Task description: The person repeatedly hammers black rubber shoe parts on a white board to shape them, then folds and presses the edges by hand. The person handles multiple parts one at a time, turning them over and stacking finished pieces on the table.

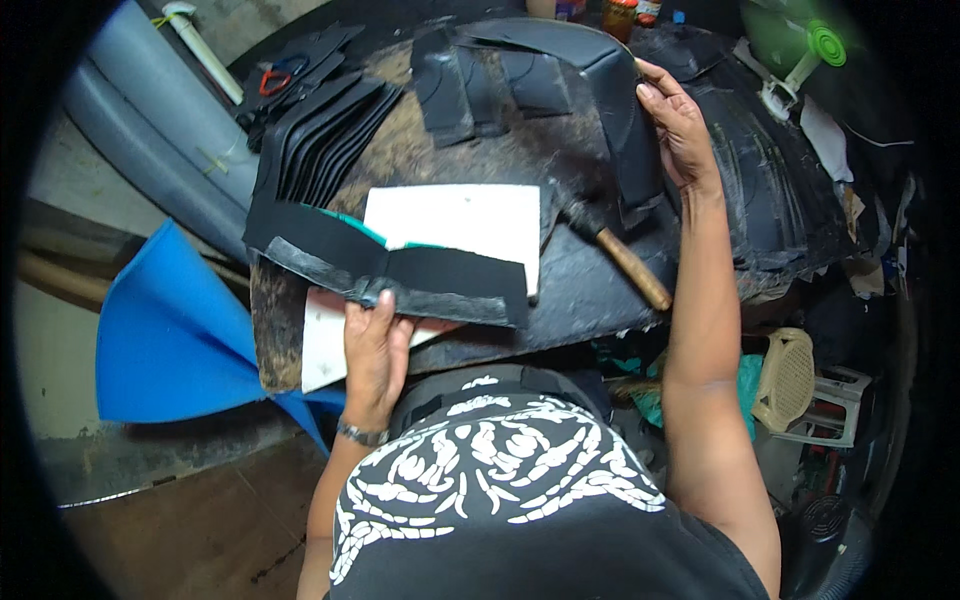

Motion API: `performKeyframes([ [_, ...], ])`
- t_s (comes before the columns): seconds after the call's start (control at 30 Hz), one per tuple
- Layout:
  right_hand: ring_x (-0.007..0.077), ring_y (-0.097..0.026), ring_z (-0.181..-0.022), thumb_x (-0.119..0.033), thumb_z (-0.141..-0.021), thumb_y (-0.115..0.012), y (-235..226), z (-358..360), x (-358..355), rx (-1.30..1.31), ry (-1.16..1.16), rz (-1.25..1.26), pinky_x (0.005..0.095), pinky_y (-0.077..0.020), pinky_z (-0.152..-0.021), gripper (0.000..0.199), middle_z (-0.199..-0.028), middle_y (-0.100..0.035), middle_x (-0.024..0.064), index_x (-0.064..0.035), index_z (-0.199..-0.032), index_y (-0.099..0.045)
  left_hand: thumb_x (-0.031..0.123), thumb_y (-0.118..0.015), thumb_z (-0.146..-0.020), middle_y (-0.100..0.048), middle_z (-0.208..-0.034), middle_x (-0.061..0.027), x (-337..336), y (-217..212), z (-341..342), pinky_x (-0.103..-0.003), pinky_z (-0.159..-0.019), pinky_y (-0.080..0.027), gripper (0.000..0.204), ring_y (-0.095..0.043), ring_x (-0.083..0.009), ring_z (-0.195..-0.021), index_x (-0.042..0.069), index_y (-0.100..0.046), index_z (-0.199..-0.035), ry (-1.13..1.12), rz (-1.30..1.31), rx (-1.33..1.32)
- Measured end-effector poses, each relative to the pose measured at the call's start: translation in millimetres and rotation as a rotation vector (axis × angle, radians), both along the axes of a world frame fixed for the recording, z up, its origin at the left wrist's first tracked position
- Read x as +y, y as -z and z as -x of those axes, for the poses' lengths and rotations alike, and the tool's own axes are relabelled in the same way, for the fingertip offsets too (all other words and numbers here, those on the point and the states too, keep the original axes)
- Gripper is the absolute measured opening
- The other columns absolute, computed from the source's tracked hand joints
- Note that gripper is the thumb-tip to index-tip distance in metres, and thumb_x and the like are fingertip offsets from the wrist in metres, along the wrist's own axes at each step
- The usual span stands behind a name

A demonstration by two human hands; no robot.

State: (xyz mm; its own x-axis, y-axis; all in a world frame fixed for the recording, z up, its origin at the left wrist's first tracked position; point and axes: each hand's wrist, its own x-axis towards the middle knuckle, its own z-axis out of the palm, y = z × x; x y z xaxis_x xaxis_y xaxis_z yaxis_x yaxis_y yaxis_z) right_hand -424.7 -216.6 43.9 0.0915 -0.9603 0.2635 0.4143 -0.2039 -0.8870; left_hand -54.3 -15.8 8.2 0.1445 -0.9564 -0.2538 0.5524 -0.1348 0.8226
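Meanwhile, the left hand point(375, 345) is pinching a long black rubber strip point(400, 275) at the worktable's point(590, 290) near edge, over a white sheet point(455, 220). The right hand point(675, 125) is gripping a curved black rubber piece point(615, 90) farther back. A wooden-handled hammer point(620, 260) is lying between them; orange-lidded jars point(620, 12) are standing along the far rim.
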Motion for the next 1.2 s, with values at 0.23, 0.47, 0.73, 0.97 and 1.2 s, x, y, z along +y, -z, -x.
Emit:
performKeyframes([
  [0.23,0.0204,-0.062,-0.103,-0.012,-0.1,-0.057,-53.9,-55.6,128.9,0.59,0.259,0.368,0.0304,-0.0477,-0.094,0.033,-0.114,-0.066,0.0152,0.0049,-0.128,-0.064,0.007,-0.072,-0.095,-0.058,-0.132,-0.0198,16.4,-4.5,-15.5,-0.039,-0.097,-0.056,0.105,-0.066,-0.0261,-0.11,0.008,0.008,-0.163,-0.033,0.003,-0.542],
  [0.47,0.0198,-0.051,-0.08,-0.028,-0.103,-0.056,-160.5,-119.3,247.0,0.491,0.037,0.722,0.0357,-0.0453,-0.063,0.025,-0.095,-0.057,0.005,-0.0112,-0.121,-0.059,0.027,-0.076,-0.092,-0.019,-0.166,-0.0284,20.6,0.0,-20.4,-0.064,-0.121,-0.014,0.072,-0.007,-0.0495,-0.155,0.013,-0.046,-0.156,-0.21,0.572,-2.115],
  [0.73,0.0179,-0.051,-0.074,-0.018,-0.096,-0.06,-159.5,-128.1,247.0,0.363,0.17,0.721,0.0346,-0.0449,-0.066,0.014,-0.09,-0.058,0.0044,-0.0096,-0.107,-0.062,0.006,-0.067,-0.089,-0.062,-0.118,-0.0144,-19.9,-18.8,-42.8,-0.051,-0.108,-0.041,0.045,-0.06,-0.031,-0.114,0.002,-0.062,-0.134,0.524,0.831,-1.919],
  [0.97,0.021,-0.062,-0.084,-0.003,-0.099,-0.057,-58.1,-77.4,174.9,1.004,0.33,0.112,0.031,-0.0474,-0.082,0.019,-0.092,-0.062,0.0106,0.0039,-0.112,-0.07,0.006,-0.073,-0.084,-0.058,-0.106,-0.0121,-31.5,-28.6,-46.9,-0.041,-0.087,-0.043,0.03,-0.056,-0.0295,-0.099,0.0,-0.064,-0.112,0.702,0.822,-1.696],
  [1.2,0.0374,-0.059,-0.104,-0.012,-0.096,-0.067,55.7,-51.4,162.7,1.618,0.41,0.049,0.0463,-0.0474,-0.093,0.046,-0.113,-0.058,0.017,-0.0032,-0.14,-0.058,-0.002,-0.065,-0.08,-0.059,-0.103,-0.0136,-69.2,-34.0,0.1,-0.04,-0.081,-0.047,0.02,-0.058,-0.0315,-0.093,0.001,-0.058,-0.098,0.398,0.826,-1.706],
])
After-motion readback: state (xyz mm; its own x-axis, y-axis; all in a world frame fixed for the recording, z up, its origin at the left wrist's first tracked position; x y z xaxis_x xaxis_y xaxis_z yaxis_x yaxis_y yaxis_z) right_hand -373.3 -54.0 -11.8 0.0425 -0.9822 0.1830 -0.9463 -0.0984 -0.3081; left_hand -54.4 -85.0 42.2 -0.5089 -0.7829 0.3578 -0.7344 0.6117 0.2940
